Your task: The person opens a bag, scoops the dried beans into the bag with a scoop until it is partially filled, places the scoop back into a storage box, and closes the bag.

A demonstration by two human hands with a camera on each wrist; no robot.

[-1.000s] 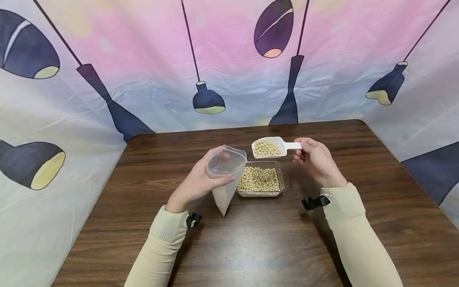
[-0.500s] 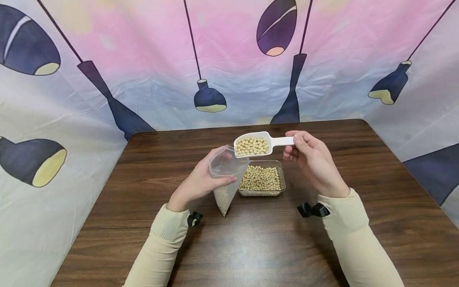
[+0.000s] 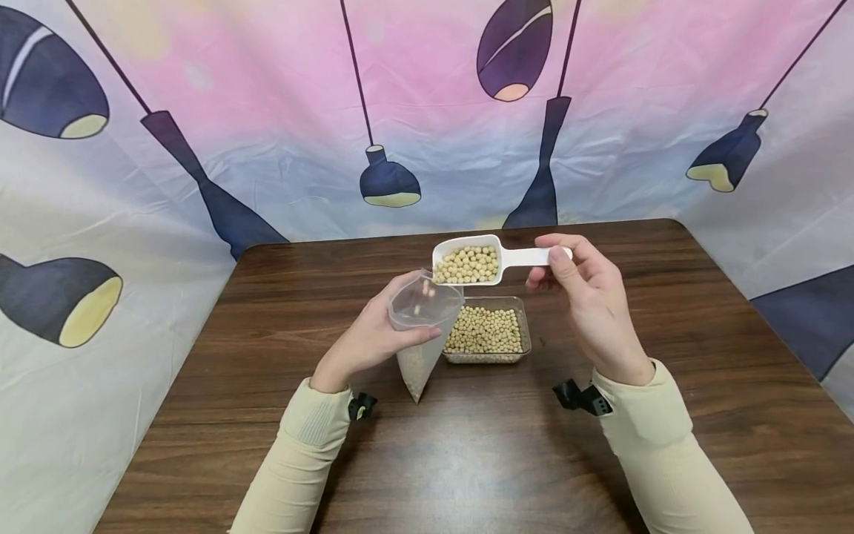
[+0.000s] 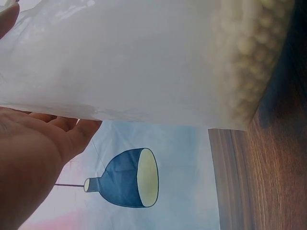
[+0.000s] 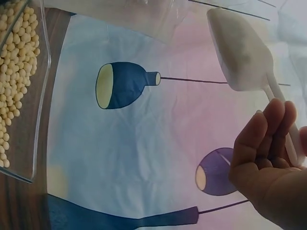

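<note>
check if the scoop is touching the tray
Apart. The right wrist view shows it: the scoop is at the upper right, the tray at the left edge, and a wide stretch of printed backdrop shows between them.

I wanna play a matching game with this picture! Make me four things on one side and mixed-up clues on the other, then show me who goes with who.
Things:
1. White scoop
2. Plastic bag
3. Clear box
4. Table

Clues:
A. Dark brown, with wood stripes
B. Held by the left hand, its top open
C. Held by its handle in the right hand
D. Not touched by either hand, with lots of beans inside

Right pairs: 1-C, 2-B, 3-D, 4-A
</note>
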